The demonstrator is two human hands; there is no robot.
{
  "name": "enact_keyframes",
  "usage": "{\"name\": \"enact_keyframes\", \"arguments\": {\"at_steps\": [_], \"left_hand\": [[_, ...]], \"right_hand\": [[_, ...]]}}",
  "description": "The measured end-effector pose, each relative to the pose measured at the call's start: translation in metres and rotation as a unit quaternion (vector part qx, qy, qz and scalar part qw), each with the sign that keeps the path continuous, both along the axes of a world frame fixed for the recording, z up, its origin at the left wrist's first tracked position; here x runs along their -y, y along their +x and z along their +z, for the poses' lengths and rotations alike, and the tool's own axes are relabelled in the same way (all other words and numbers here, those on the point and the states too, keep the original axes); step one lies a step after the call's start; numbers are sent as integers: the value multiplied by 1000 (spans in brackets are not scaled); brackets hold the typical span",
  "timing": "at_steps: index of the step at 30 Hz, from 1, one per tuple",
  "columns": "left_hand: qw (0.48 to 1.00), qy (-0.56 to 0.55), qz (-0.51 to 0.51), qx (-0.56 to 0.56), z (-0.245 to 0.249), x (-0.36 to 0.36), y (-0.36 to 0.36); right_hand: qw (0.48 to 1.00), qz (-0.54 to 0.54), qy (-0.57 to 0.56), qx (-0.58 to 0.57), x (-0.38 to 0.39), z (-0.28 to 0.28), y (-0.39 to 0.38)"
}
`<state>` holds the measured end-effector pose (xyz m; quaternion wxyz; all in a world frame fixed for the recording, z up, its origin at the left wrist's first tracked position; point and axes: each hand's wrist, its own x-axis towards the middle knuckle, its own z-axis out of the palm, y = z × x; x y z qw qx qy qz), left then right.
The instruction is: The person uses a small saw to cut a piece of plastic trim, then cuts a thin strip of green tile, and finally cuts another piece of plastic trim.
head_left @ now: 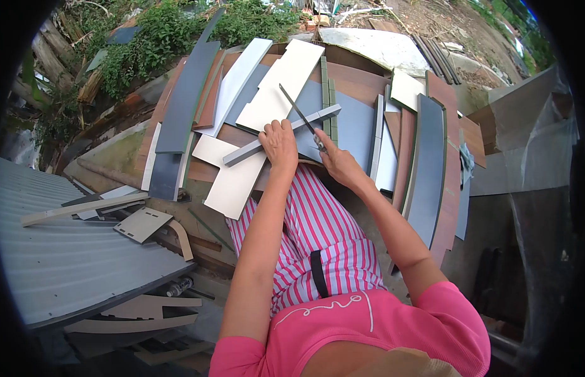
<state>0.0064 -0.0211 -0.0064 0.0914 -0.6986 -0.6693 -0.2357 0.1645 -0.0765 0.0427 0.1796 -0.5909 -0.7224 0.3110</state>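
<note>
My left hand (pixel 280 146) is closed over a narrow grey bar (pixel 317 117), holding it down at a slant across a cream board (pixel 232 169). The board has a stepped edge and lies partly beneath that hand and forearm. In my right hand (pixel 340 164) is a long, thin, dark blade (pixel 295 107), its handle end in my fingers. The blade points up and left, crossing over the bar just right of my left hand. Beyond the bar lies another cream board (pixel 283 81) with notched edges.
Grey panels (pixel 187 100) and a white panel (pixel 242 81) lie on the left of the work surface; a dark grey panel (pixel 427 163) and brown strips (pixel 449 182) on the right. Corrugated sheet metal (pixel 72 245) is at lower left. Clear plastic sheeting (pixel 544 239) hangs at right.
</note>
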Motion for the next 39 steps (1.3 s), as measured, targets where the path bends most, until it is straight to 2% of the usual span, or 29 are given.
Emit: {"name": "enact_keyframes", "arguments": {"at_steps": [3, 7, 10, 13, 17, 19, 23, 25, 27, 31, 39], "left_hand": [[1000, -1, 6, 3, 0, 0, 0], [1000, -8, 16, 3, 3, 1, 3], [999, -50, 21, -4, 7, 3, 2], [999, -47, 17, 1, 8, 2, 2], [999, -48, 8, 4, 6, 3, 1], [999, -47, 3, 3, 6, 3, 1], [999, -45, 14, 15, 7, 1, 1], [999, -43, 16, 12, 7, 3, 1], [999, -31, 14, 3, 6, 3, 0], [998, -40, 41, 9, 8, 0, -1], [998, -54, 25, 8, 7, 2, -2]], "right_hand": [[1000, -8, 24, -5, -30, -10, -21], [999, -6, 48, -4, -31, -17, -21], [999, 1, 6, 48, -1, 2, -10], [998, 1, -35, 55, 35, 8, 3], [999, -14, -33, 20, 69, 21, 9], [996, -21, -88, 27, 71, 31, 8], [997, -15, -66, 38, 43, 25, 14], [999, 23, 11, 26, 18, 2, 15], [999, 21, -14, 36, -4, 7, -4], [999, 8, 28, 37, -23, -4, -19], [997, 14, -34, 72, 42, 16, 5]]}}
